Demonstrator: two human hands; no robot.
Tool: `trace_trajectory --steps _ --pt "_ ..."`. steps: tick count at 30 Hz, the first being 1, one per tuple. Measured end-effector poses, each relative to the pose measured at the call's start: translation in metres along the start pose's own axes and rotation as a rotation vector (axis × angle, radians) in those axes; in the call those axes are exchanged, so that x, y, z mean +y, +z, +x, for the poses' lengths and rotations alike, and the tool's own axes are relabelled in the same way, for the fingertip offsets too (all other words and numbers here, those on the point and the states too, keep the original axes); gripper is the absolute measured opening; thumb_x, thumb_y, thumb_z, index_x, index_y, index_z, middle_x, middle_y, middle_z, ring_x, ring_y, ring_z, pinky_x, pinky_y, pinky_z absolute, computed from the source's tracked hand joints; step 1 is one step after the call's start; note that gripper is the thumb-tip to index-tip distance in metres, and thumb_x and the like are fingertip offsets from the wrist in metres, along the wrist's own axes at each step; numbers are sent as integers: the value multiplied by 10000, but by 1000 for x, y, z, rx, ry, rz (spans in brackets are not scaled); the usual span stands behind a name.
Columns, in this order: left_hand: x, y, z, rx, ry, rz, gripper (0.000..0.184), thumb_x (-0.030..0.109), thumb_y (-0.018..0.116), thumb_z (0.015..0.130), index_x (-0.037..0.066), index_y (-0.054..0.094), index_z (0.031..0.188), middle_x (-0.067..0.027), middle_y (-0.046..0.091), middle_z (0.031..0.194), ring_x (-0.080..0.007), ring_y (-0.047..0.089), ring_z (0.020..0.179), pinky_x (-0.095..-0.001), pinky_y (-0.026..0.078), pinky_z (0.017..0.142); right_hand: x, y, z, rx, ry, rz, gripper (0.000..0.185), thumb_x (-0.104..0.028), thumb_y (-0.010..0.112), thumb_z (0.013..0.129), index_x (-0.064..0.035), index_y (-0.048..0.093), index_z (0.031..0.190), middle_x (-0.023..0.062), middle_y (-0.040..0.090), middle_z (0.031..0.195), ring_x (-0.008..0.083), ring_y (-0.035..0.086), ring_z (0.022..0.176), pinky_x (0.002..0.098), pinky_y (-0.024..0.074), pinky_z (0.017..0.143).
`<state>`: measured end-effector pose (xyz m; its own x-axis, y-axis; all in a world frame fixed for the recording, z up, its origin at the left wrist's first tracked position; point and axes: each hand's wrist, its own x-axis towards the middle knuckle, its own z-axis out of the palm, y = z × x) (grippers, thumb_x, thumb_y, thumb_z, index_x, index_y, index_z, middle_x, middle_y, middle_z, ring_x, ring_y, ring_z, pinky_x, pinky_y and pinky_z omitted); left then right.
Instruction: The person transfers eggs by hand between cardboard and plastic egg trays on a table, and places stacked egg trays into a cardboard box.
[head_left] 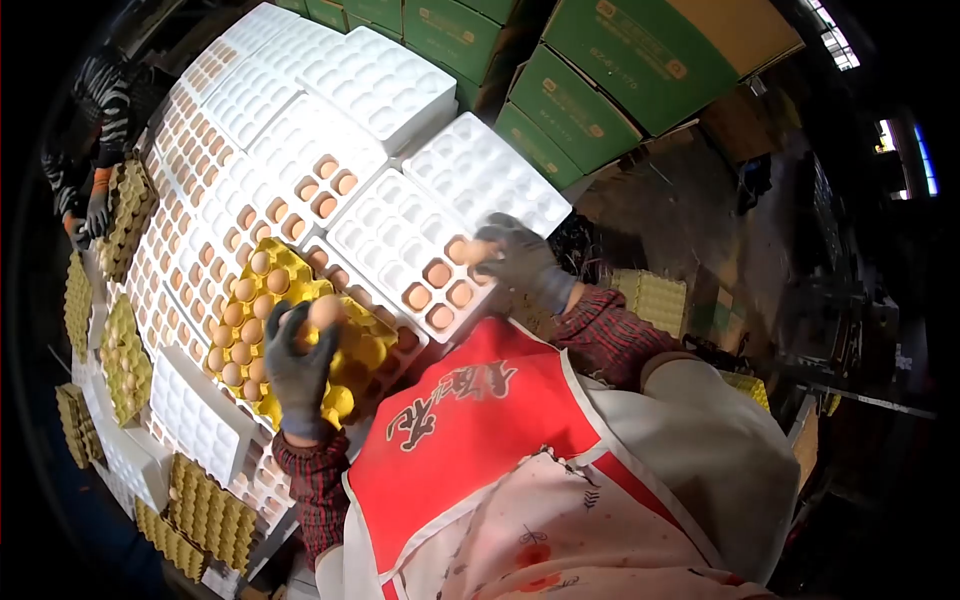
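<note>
My left hand (300,365), in a grey glove, is closed around an egg (325,311) above a yellow egg tray (345,400). Brown eggs (240,352) fill the left part of that tray, while its right cells show bare yellow. My right hand (525,262), also gloved, reaches over the right side of a white foam tray (375,222). Its slightly blurred fingers hold an egg (483,252). Just left of them is another egg (457,250); whether the hand touches it I cannot tell. Several eggs (440,273) sit in the foam tray's near cells.
More white foam trays (320,140) spread to the left, many holding eggs. Green cartons (620,60) are stacked behind. A co-worker's gloved hands (97,215) touch a tray stack (130,215) at far left. Other egg trays (210,510) stand along the lower left.
</note>
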<state>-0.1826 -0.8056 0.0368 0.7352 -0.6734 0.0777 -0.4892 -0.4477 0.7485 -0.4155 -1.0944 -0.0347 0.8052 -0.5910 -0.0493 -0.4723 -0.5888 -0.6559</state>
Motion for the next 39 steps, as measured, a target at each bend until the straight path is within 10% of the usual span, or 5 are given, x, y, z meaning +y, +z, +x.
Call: trace_trajectory --steps 8,20,25,30,39 --pt "87 242 77 -451 317 403 445 301 772 773 185 694 1195 -135 601 1286 -365 644 1097 -462 556 882 92 -22 -2 107 -166 -351 465 -222 782 798 -106 645 1228 137 597 1268 323 591 1146 456 500 979" --pt "119 321 109 -583 457 280 365 172 655 875 220 687 1236 -104 561 1422 -360 593 1202 -456 536 961 175 -25 22 310 -357 -219 397 -176 637 924 -66 617 1305 143 582 1345 351 551 1235 475 435 1078" --pt "129 348 117 -180 401 -84 260 240 607 962 116 688 1176 -119 675 1146 -379 628 1039 -459 514 905 198 -17 16 329 -311 -164 336 -56 599 911 -25 650 1241 166 591 1330 366 557 1232 450 466 1068" --pt "103 407 126 -81 562 -48 499 155 579 943 -1 494 1409 -213 594 1283 -403 556 1186 -460 453 1022 208 -3 15 382 -242 -102 368 -28 558 920 14 619 1280 206 574 1358 377 539 1275 456 456 1080" --pt "77 221 36 -97 163 -419 385 137 601 993 -12 590 1348 -218 652 1287 -337 628 1213 -394 485 1031 177 -10 34 110 -174 -705 257 -148 603 855 -53 690 1078 130 680 1157 358 594 1103 501 456 957"
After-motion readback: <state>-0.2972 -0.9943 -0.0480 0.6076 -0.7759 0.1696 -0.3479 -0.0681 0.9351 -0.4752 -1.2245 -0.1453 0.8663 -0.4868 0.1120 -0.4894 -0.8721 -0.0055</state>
